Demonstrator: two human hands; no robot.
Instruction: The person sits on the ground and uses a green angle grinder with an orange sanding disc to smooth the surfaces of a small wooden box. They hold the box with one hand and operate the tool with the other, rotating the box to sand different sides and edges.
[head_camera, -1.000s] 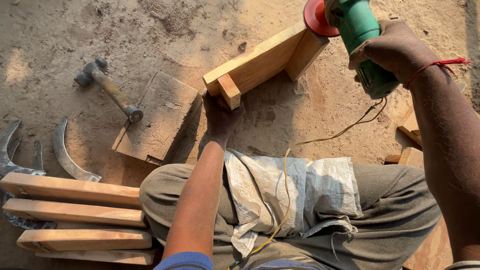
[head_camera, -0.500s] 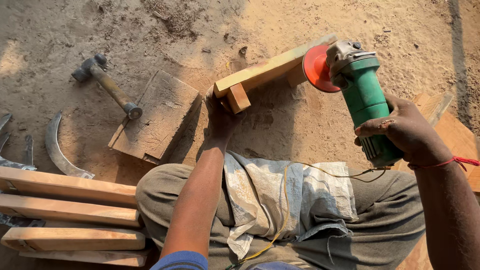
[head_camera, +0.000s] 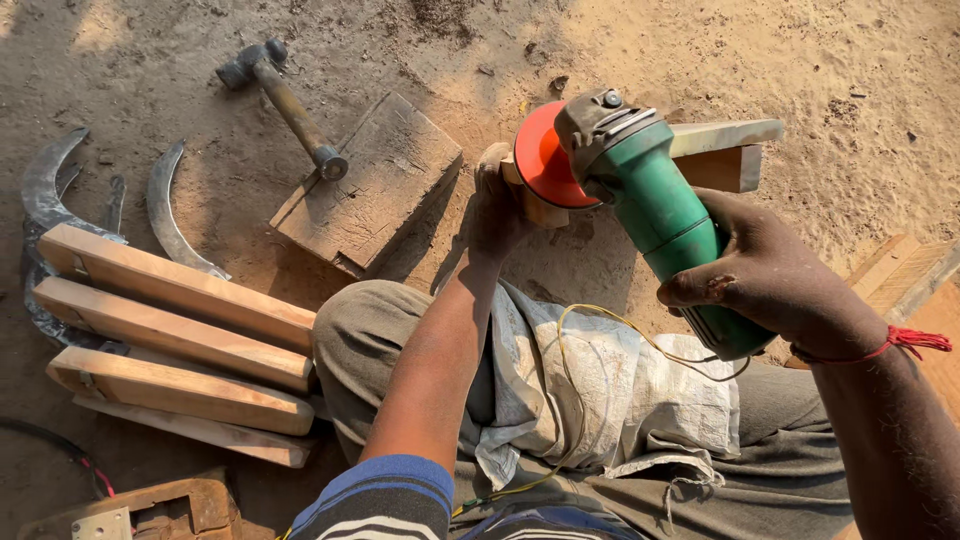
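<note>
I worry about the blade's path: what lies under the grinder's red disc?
Under the red disc lies a pale wooden piece on sandy ground, its end gripped by the left hand. The disc covers the wood directly beneath it, so contact can't be seen.

We see sandy ground (head_camera: 820, 70). On it lie a hammer (head_camera: 285, 100), a flat wood block (head_camera: 370, 185), some curved metal blades (head_camera: 170, 210) and a pile of wood sticks (head_camera: 170, 340).
</note>
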